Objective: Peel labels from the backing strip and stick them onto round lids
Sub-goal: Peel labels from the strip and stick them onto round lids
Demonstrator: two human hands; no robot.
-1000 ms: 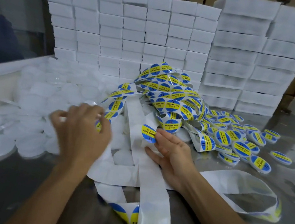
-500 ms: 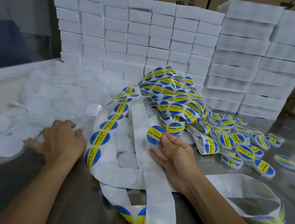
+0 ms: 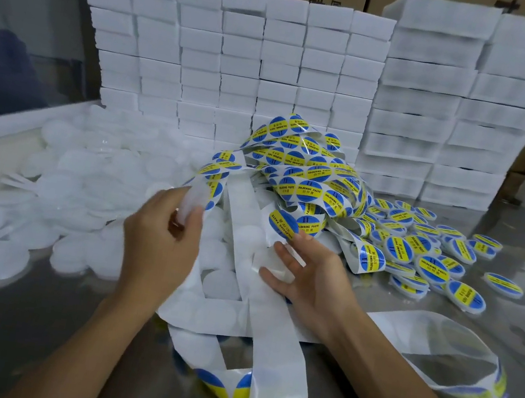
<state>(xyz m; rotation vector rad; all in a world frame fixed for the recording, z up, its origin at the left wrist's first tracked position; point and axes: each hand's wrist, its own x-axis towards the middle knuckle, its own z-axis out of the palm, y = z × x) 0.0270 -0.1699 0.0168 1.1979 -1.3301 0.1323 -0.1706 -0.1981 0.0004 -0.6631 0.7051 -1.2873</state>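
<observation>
My left hand [image 3: 162, 241] holds a clear round lid [image 3: 191, 202] upright, raised above the table just left of the strip. My right hand [image 3: 309, 272] carries a peeled blue-and-yellow label [image 3: 282, 225] stuck on a fingertip, while its other fingers rest spread on the white backing strip [image 3: 270, 332]. A tangled heap of strip still full of labels [image 3: 306, 175] lies behind both hands. Plain lids [image 3: 84, 176] are spread in a pile on the left; labelled lids [image 3: 431, 258] lie on the right.
Stacks of white boxes [image 3: 275, 72] wall off the back and right of the steel table [image 3: 23, 332]. Emptied backing strip loops off to the right [image 3: 456, 360] and runs toward the near edge. Cardboard cartons stand behind the boxes.
My left hand went into the plain lid pile on the left, picked up a lid and brought it toward the centre. My right hand stayed on the strip with the label.
</observation>
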